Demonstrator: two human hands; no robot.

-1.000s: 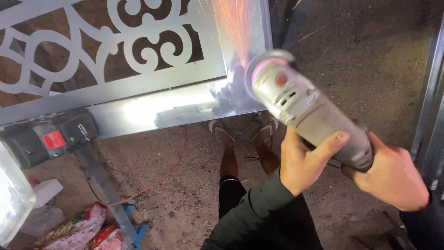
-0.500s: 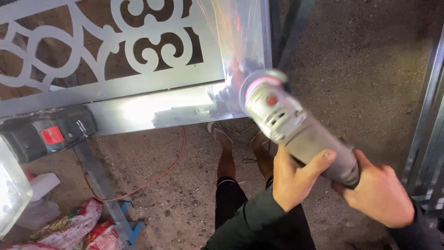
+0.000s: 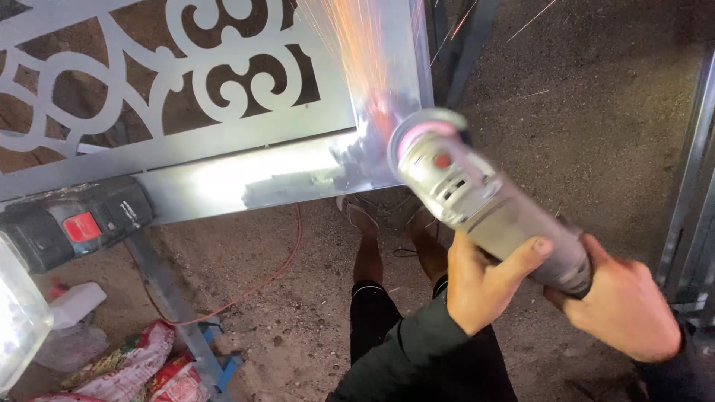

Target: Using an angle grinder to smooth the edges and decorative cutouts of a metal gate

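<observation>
One grey angle grinder (image 3: 484, 205) is pressing its disc against the near right corner of a single ornamental metal panel (image 3: 223, 89), and a fan of orange sparks (image 3: 357, 45) is flying up and away across the sheet. The left hand (image 3: 477, 286) is wrapping its fingers (image 3: 521, 257) around the middle of the grinder's body, thumb over the top, clenched on it. The right hand (image 3: 622, 301) is gripping the rear end of the same tool, its fingers curled under and out of sight.

The panel is lying flat, raised above the ground, with curling scroll shapes cut through it and a plain border band shining brightly along its near edge where the metal is bare. One second power tool (image 3: 74, 227), dark with a red switch, is resting against that near edge towards the left.

Below, the ground (image 3: 581, 134) is showing as rough, gritty dirt or concrete. Two legs and two sandalled feet (image 3: 361, 219) are standing on it just under the panel's corner. One red cable (image 3: 275, 272) is curving across it. At the lower left, crumpled red printed bags (image 3: 141, 368) and one white plastic bottle (image 3: 74, 301) are lying together. Grey metal bars (image 3: 689, 164) are standing along the right edge.
</observation>
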